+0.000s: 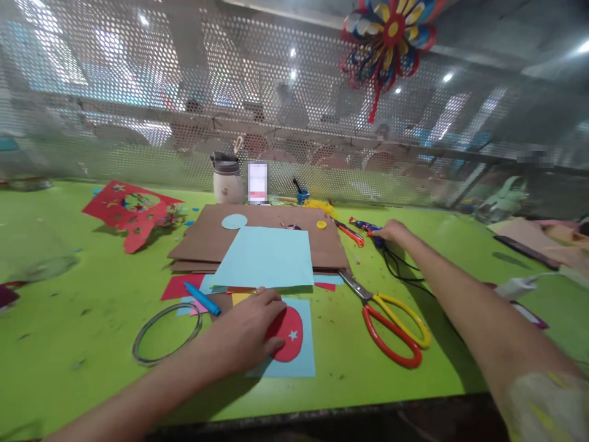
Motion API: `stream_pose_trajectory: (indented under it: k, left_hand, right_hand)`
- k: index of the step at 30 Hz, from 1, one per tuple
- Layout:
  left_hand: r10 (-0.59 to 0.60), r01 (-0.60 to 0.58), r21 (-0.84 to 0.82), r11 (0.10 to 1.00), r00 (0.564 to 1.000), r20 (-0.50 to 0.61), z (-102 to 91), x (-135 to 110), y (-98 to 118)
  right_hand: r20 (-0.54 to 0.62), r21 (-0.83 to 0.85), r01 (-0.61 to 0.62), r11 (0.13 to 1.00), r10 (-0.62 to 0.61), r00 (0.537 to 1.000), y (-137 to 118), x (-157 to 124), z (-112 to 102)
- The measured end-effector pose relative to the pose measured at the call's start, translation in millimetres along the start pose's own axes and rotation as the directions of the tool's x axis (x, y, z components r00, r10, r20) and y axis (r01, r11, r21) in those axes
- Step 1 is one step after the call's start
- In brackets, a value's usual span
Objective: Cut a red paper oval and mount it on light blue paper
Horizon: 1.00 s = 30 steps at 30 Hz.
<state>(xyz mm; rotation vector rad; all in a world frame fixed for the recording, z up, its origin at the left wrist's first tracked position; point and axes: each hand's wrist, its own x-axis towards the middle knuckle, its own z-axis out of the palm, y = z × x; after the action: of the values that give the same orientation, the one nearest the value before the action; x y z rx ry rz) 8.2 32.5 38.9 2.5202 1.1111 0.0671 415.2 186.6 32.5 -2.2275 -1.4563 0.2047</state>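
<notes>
Ahead and rightward, the right hand (391, 232) touches a corded blue-and-red glue gun (368, 229), its long axis slanting left and away; whether it grips is unclear. Nearer the body, the left hand (251, 325) — open — rests on a red paper oval (291, 348) atop light-blue paper (294, 369).

Pale right sleeve (545, 402) with yellow patches; 1 gold-toned ring (256, 292), left hand (248, 328).

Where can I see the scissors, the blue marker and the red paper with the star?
Scissors (366, 296), head view: metal at the pivot.
Blue marker (203, 299), head view: middle of its barrel.
Red paper with the star (291, 320), head view: its upper part.
</notes>
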Motion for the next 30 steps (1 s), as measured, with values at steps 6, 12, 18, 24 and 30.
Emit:
stream_pose_trajectory:
  k: [6, 12, 18, 24, 30]
  left_hand:
    - [0.031, -0.032, -0.012, 0.999, 0.999, -0.024, 2.4, 3.2, -9.2]
    - [0.041, -0.041, 0.021, 0.999, 0.998, -0.04, 3.9, -0.5, -12.9]
    - [0.078, -0.073, 0.11, 0.991, 0.996, -0.047, 0.5, 2.5, -7.0]
    - [0.159, -0.138, 0.119, 0.983, 0.969, -0.189, 1.4, -7.7, -9.4]
    - [-0.118, 0.148, 0.081, 0.986, 0.95, -0.29, -39.2, -14.4, -56.7]
  right_hand:
    - [0.067, 0.019, 0.225, 0.974, -0.225, 0.972, -46.9, -60.6, -9.9]
    - [0.271, 0.246, 0.706, 0.665, -0.746, 0.608, -92.5, -189.7, 12.1]
    - [0.259, 0.253, 0.742, 0.621, -0.782, 0.567, -104.0, -180.5, 22.1]
    - [0.193, 0.113, 0.635, 0.765, -0.643, 0.741, -113.9, -92.0, 38.6]
    - [0.24, -0.003, 0.683, 0.731, -0.662, 0.71, -170.9, -58.1, 73.3]
